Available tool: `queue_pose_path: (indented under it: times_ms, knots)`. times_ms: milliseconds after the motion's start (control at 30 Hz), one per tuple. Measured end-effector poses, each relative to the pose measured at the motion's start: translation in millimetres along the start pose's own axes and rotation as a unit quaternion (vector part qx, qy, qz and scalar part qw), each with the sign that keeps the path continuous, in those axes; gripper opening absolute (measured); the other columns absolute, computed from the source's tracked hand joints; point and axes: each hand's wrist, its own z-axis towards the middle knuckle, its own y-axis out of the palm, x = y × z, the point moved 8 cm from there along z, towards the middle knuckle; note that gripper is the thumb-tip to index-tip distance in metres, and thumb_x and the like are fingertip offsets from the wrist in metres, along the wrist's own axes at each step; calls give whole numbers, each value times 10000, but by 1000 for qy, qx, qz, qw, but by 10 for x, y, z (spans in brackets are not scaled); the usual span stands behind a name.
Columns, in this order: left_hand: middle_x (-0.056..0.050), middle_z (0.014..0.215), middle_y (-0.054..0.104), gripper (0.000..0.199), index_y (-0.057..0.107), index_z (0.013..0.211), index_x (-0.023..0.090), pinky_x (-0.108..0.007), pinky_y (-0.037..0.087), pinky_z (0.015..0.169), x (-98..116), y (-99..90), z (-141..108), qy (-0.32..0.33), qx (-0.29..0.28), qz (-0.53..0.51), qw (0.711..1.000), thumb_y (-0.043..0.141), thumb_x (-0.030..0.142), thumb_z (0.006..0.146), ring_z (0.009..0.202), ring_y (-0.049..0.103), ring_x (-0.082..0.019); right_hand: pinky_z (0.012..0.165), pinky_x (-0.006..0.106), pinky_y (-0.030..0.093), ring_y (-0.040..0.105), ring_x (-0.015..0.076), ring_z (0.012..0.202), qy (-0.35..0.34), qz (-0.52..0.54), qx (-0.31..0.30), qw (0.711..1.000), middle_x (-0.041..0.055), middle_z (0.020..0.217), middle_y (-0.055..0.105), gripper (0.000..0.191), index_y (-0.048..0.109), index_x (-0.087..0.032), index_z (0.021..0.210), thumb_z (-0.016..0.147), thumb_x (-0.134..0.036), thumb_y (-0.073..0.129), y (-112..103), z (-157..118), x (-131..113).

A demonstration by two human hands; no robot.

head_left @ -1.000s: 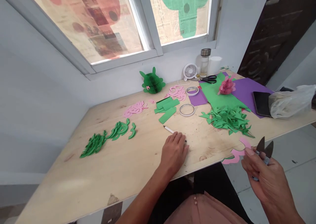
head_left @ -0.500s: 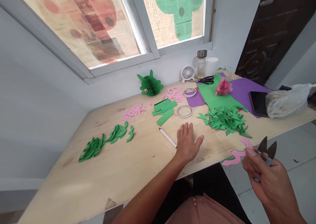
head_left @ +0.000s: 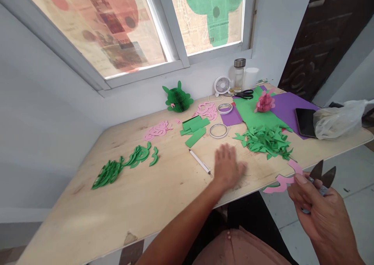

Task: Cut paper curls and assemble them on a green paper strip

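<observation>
My left hand (head_left: 228, 169) lies flat on the wooden tabletop with its fingers spread, slightly blurred by motion. Just left of it is a white pen (head_left: 199, 161). Beyond the table's front edge, my right hand (head_left: 320, 206) is closed around a pair of scissors (head_left: 325, 177), whose blades point up and stand apart. The same hand pinches a wavy pink paper cutout (head_left: 282, 183), with a bit of green paper showing under it. A heap of green paper scraps (head_left: 267, 141) lies between the two hands, farther back.
Stacked green paper curves (head_left: 108, 172) and pink cutouts (head_left: 159, 130) lie on the left. Behind my left hand are green strips (head_left: 195, 130) and a tape roll (head_left: 218, 131). A phone (head_left: 305, 121) and plastic bag (head_left: 336, 121) sit right; a glass bottle (head_left: 239, 78) stands by the wall.
My left hand has slid a little to the right across the tabletop, away from the pen. My right hand still holds the scissors and pink cutout, moved slightly right.
</observation>
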Motion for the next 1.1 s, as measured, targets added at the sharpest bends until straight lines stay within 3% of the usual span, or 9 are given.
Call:
queue_pose_path:
  times_ms: [100, 133, 233, 367, 467, 567, 833, 1000, 1100]
  knots:
    - [-85, 1440, 411, 614, 386, 1372, 229, -481, 267, 1098, 767, 62, -428, 317, -72, -93, 941, 436, 553, 853, 1370, 282, -265, 391, 210, 190, 261, 25, 405, -3, -1, 7, 1000, -95, 489, 290, 415, 380, -172, 557, 674, -199, 777, -3, -22, -7]
    - [-61, 1454, 393, 599, 375, 1378, 244, -460, 259, 1108, 851, 21, -548, 345, -74, -108, 929, 431, 542, 861, 1378, 267, -245, 389, 212, 183, 258, 24, 400, -4, 2, 14, 1000, -97, 494, 292, 411, 381, -176, 571, 664, -193, 781, -25, -23, -13]
    - [-78, 1434, 418, 459, 447, 1317, 213, -482, 268, 1105, 536, -208, -557, 250, -5, -89, 964, 461, 344, 878, 1353, 312, -253, 387, 222, 165, 252, 21, 392, -14, 3, 31, 999, -100, 509, 287, 423, 368, -184, 592, 638, -171, 788, -114, -10, -35]
    - [-120, 1253, 574, 384, 547, 1201, 204, -458, 442, 966, -481, -570, -407, 41, 123, 20, 991, 458, 127, 836, 1161, 517, -266, 383, 227, 150, 249, 21, 398, -8, -11, 36, 999, -96, 529, 277, 423, 368, -182, 592, 640, -184, 788, -166, 11, -6]
    - [-146, 1240, 570, 382, 581, 1144, 199, -430, 503, 843, -903, -608, -406, 1, 98, 145, 985, 443, 47, 822, 1042, 579, -275, 380, 218, 169, 254, 23, 408, 5, -12, 26, 1000, -91, 538, 290, 378, 415, -177, 607, 643, -195, 791, -105, 3, 38]
    - [-93, 1163, 612, 281, 603, 1051, 233, -372, 508, 822, -865, -522, -433, 66, 58, 167, 982, 473, 86, 849, 999, 592, -233, 373, 209, 176, 257, 29, 414, 11, -17, 11, 1000, -85, 526, 301, 391, 410, -177, 585, 642, -212, 795, -17, -29, 64]
    - [-54, 955, 643, 118, 598, 928, 213, -308, 492, 784, -99, -237, -80, 210, 35, 100, 972, 505, 161, 877, 903, 607, -189, 383, 185, 201, 249, 23, 412, 21, -39, -24, 999, -96, 503, 294, 316, 515, -161, 628, 611, -250, 817, 153, -122, 142]
    - [-111, 1131, 641, 228, 615, 1060, 192, -404, 495, 850, -67, -323, -63, 162, 67, 35, 984, 487, 156, 875, 997, 609, -238, 392, 197, 178, 250, 34, 416, 46, -43, -77, 995, -101, 487, 302, 342, 541, -161, 670, 583, -326, 828, 449, -84, 267]
    - [-76, 1036, 700, 250, 669, 1012, 195, -360, 508, 860, -354, -468, -286, 12, 56, -304, 951, 450, 229, 895, 959, 644, -205, 384, 194, 142, 198, 21, 400, 47, -37, -94, 994, -111, 496, 287, 346, 548, -162, 685, 578, -346, 821, 602, -35, 362]
